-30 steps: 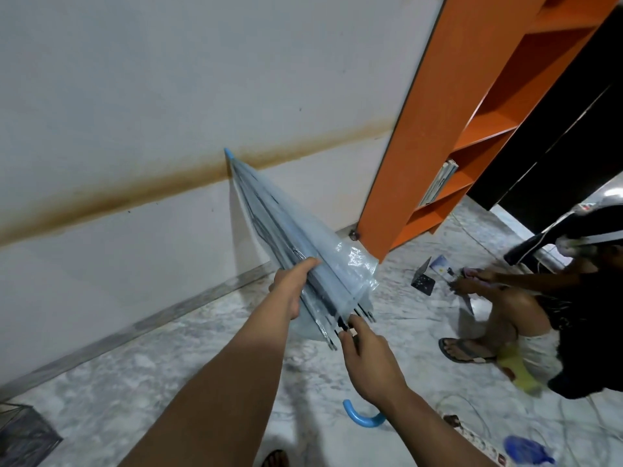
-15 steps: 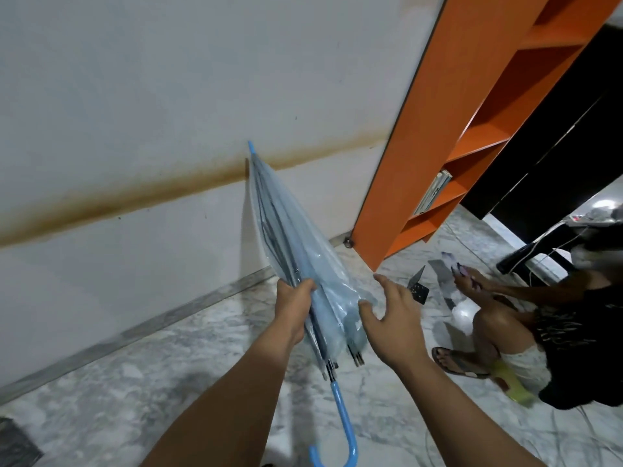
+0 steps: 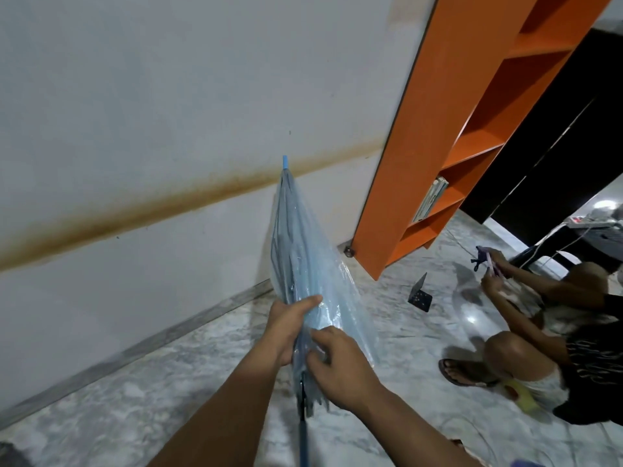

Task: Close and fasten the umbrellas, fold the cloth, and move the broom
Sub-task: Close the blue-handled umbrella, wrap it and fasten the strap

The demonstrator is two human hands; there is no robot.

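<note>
A closed, light blue see-through umbrella (image 3: pixel 303 251) stands almost upright in front of me, its blue tip pointing up toward the wall and its blue shaft running down to the bottom edge. My left hand (image 3: pixel 286 328) grips the gathered canopy from the left side. My right hand (image 3: pixel 337 369) presses on the loose plastic folds low on the canopy, fingers curled into them. The ends of the ribs poke out below my right hand. No cloth or broom is in sight.
An orange shelf unit (image 3: pixel 448 129) leans along the wall at the right. A person (image 3: pixel 539 348) crouches on the marble floor at the right, holding a purple umbrella (image 3: pixel 488 262). A small dark folded card (image 3: pixel 419 294) stands on the floor between us.
The umbrella has swung from tilted left to nearly upright. My right hand went from the rib ends, off the canopy, and back onto the folds. The view has shifted left.
</note>
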